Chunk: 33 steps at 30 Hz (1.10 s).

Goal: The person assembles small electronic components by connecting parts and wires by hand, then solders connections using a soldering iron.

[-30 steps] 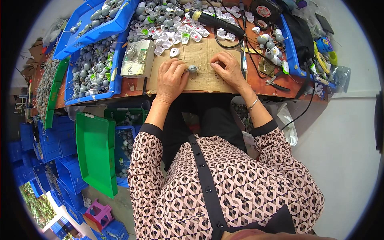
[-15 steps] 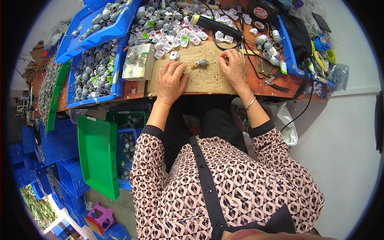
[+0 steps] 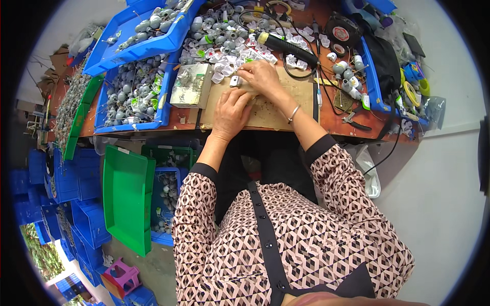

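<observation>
My left hand rests over a brown cardboard sheet with its fingers curled together; what they hold, if anything, is hidden. Farther forward, my right hand reaches across to the left, thumb and fingers drawn together at the front edge of a pile of white plastic shells. Whatever lies between those fingertips is too small to make out. A small white plastic piece with a dark spot sits on the cardboard between the two hands. The small grey part with wires is out of sight, possibly behind the hands.
Left of the cardboard stand a pale box and a blue bin of grey parts, another blue tray tilted above it. A black-handled tool with a yellow end and cables lie behind. Pliers lie at the right.
My right hand has moved left and forward to the white shells. My left hand has shifted slightly right in the picture. The grey part with wires, seen between the hands before, is hidden now.
</observation>
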Available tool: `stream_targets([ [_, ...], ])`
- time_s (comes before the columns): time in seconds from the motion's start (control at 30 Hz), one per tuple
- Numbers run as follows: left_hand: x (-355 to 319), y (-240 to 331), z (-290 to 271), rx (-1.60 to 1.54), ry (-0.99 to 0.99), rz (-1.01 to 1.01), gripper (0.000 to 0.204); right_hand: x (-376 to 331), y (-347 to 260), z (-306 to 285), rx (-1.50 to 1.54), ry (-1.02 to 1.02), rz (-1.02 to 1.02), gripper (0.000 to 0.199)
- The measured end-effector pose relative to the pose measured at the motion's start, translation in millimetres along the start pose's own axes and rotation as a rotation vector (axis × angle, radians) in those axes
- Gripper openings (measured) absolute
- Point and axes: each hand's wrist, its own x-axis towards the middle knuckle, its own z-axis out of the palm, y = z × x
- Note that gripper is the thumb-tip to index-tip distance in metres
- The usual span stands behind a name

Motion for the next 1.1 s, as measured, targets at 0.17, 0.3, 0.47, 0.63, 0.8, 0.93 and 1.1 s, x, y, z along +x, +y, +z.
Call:
stream_targets([
  [0.17,-10.2,-4.7,-12.3,-0.017,-0.006,-0.023,0.041,17.0,-0.5,29.3,0.555,-0.226,0.289,0.024],
  [0.3,-34.6,-16.8,-28.9,0.035,-0.002,-0.038,0.045,16.1,-12.8,31.7,0.848,-0.345,0.378,0.017],
  [0.47,-64.9,-20.1,-39.8,0.070,-0.005,-0.049,0.044,19.1,-23.5,39.9,0.774,-0.344,0.292,0.014],
  [0.63,-79.6,-19.8,-34.3,0.087,-0.017,-0.068,0.039,23.1,-20.0,52.3,0.711,-0.328,0.149,0.024],
  [0.8,-84.1,-20.2,-28.4,0.065,0.016,-0.089,0.037,23.9,-27.8,41.4,0.932,-0.511,0.307,0.027],
  [0.93,-86.2,-21.4,-24.5,0.079,0.014,-0.091,0.037,24.9,-21.8,46.3,0.899,-0.554,0.401,0.023],
  [1.1,-86.8,-23.3,-25.0,0.074,0.018,-0.093,0.037,25.8,-31.5,47.1,0.724,-0.405,0.357,0.023],
])
